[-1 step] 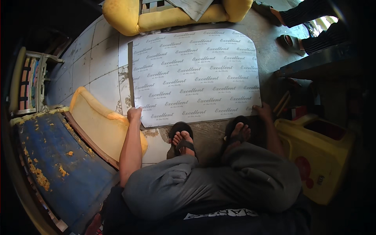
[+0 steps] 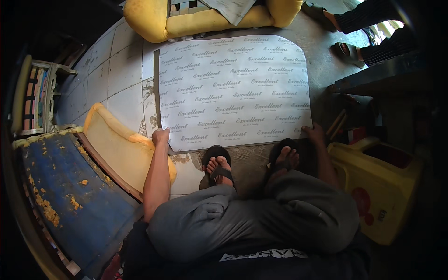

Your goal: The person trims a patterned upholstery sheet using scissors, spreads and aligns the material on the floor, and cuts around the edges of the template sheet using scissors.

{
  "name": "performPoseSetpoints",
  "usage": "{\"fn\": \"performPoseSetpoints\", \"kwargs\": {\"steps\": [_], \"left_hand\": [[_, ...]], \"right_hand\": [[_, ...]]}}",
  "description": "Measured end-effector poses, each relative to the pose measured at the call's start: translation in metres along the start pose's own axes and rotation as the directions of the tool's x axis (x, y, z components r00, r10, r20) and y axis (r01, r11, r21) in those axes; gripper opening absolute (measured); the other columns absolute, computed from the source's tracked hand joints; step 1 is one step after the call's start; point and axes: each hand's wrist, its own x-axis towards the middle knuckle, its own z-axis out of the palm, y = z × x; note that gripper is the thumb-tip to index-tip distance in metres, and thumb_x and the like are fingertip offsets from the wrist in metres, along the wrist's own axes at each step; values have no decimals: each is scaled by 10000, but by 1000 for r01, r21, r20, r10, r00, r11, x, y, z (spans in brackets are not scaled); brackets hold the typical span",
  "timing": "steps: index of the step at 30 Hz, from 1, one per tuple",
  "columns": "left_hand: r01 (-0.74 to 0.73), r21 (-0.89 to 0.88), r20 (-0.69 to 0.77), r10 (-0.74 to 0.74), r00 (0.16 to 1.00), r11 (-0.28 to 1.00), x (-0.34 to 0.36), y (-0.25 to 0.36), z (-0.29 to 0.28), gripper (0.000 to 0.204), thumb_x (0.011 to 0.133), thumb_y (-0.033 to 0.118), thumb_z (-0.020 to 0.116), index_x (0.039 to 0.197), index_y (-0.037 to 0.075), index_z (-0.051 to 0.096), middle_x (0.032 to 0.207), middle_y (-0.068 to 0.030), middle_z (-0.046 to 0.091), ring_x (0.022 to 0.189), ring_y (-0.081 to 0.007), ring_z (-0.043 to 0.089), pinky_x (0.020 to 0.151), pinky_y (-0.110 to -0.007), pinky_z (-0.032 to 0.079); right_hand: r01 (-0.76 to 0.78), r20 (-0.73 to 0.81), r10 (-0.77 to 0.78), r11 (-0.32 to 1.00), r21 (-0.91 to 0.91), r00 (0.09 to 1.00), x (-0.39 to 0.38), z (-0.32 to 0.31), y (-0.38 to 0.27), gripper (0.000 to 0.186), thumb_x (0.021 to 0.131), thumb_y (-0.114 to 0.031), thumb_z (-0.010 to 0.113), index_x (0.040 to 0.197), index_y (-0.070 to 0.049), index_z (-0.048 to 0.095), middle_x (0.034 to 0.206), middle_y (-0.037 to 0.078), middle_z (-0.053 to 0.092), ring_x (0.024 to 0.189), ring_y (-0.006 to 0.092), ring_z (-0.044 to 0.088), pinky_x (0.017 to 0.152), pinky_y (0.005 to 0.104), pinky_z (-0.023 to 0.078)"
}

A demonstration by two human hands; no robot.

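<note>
Head | white sheet [image 2: 233, 101]: grey lettering, rounded corner | left hand [image 2: 161, 136], right hand [image 2: 314, 133] gripping edge

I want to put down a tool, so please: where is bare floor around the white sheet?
Widest: pale tiles left of the white sheet, beyond the foam cushion. Narrower: grey floor between the sheet's right edge and the other person's sandals. Crowded: lower left, cushion and blue panel; lower right, yellow container.

With a slight shift of the view, the white sheet [image 2: 234, 91] appears marginally further right.
</note>
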Motion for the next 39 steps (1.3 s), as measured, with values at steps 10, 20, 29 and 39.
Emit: {"fn": "performPoseSetpoints", "kwargs": {"steps": [10, 20, 29, 39], "left_hand": [[89, 185, -115, -68, 991, 979, -11, -3, -1, 313, 806, 285, 777, 964, 15, 758, 973, -162, 750, 925, -303, 714, 840, -381, 530], [144, 250, -208, -92, 974, 957, -15, 10, -4, 264, 807, 236, 777, 971, 30, 764, 998, -177, 743, 928, -319, 726, 826, -379, 560], [176, 332, -269, -86, 959, 927, -27, 23, -3, 218, 798, 144, 644, 929, 12, 757, 980, -202, 738, 924, -345, 730, 804, -387, 581], [250, 368, -270, -154, 951, 896, -26, 25, 0, 260, 828, 243, 722, 962, 24, 762, 1021, -185, 737, 967, -339, 719, 855, -380, 563]], "right_hand": [[3, -1, -3, 1000, 30, 1000, 2, -1, -4, 422, 790, -292, 774, 1055, 24, 688, 928, 172, 716, 852, 225, 680, 792, 378, 518], [-6, 23, 6, 1000, -2, 1000, 14, 1, 9, 458, 792, -322, 756, 1120, -6, 701, 1025, 181, 726, 940, 275, 695, 862, 400, 513], [-43, 29, 45, 996, -83, 999, 7, -3, -3, 490, 778, -366, 760, 1118, -17, 706, 1039, 178, 727, 964, 284, 694, 877, 410, 507], [-35, 21, 37, 995, -93, 999, 17, -5, 11, 487, 774, -379, 759, 1054, 16, 702, 987, 191, 723, 906, 291, 683, 839, 410, 501]]}}
